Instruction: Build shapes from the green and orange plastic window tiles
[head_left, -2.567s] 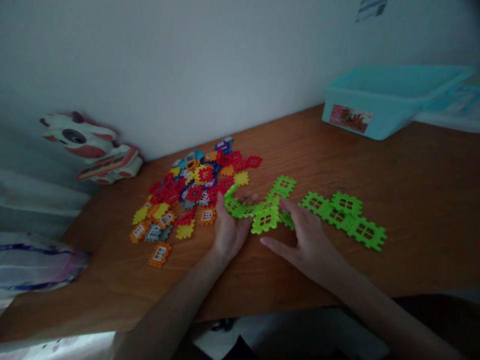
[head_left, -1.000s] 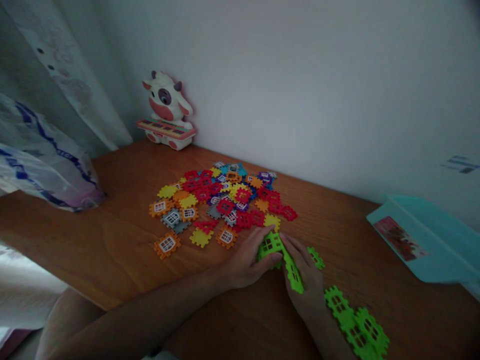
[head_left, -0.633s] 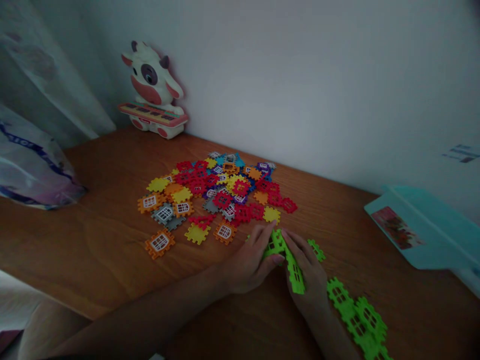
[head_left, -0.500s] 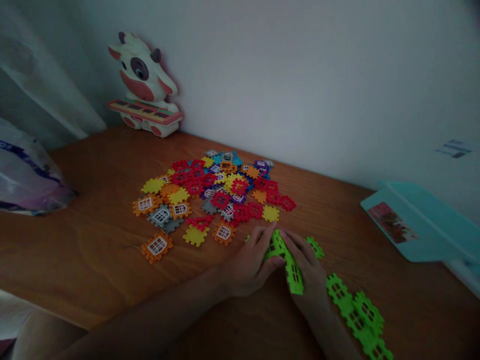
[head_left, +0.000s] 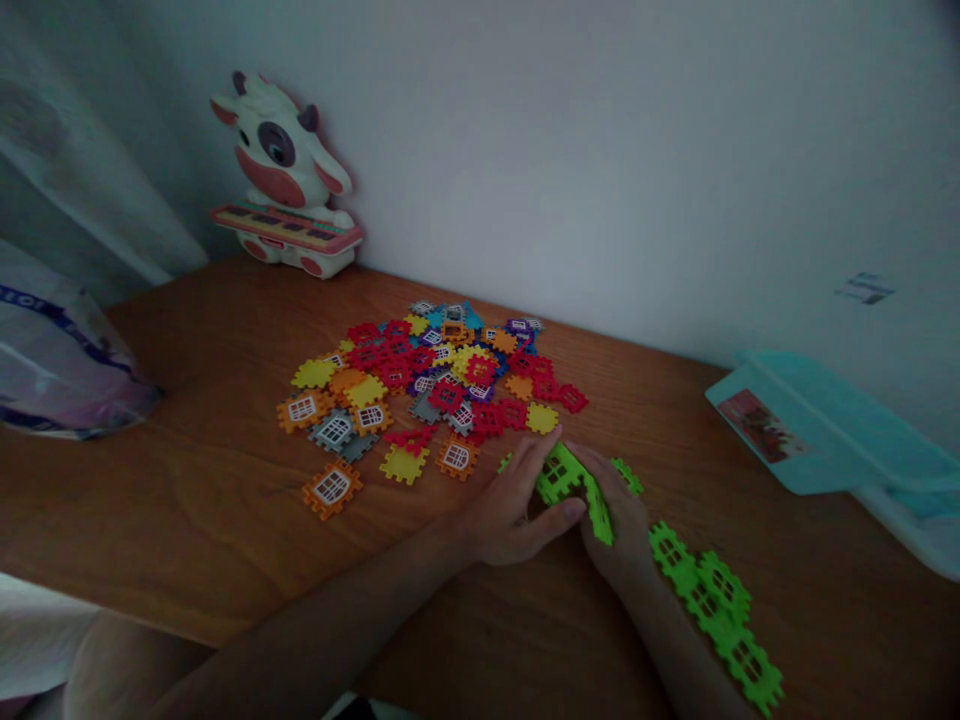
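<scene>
Between my two hands are green interlocking building tiles (head_left: 559,474) with window cut-outs, joined at an angle like a folded corner. My left hand (head_left: 517,510) grips the left tile, fingers behind it and thumb in front. My right hand (head_left: 619,510) is wrapped along the outer side of the right tile, which is tilted steeply. Just beyond the right hand lies a loose green tile (head_left: 627,476), partly hidden. A joined strip of green tiles (head_left: 705,600) rests on the table to the right of my right forearm.
A heap of red, yellow, orange, grey, blue and purple tiles (head_left: 450,370) spreads over the wooden table (head_left: 187,500). A cow-shaped toy keyboard (head_left: 289,225) stands at the back left by the wall. On the left sits a plastic bag (head_left: 67,360); a turquoise box (head_left: 832,430) is at right.
The held green tiles have turned, so the left one faces me more and the right one shows more edge-on. The camera view has shifted slightly. Both hands keep their hold.
</scene>
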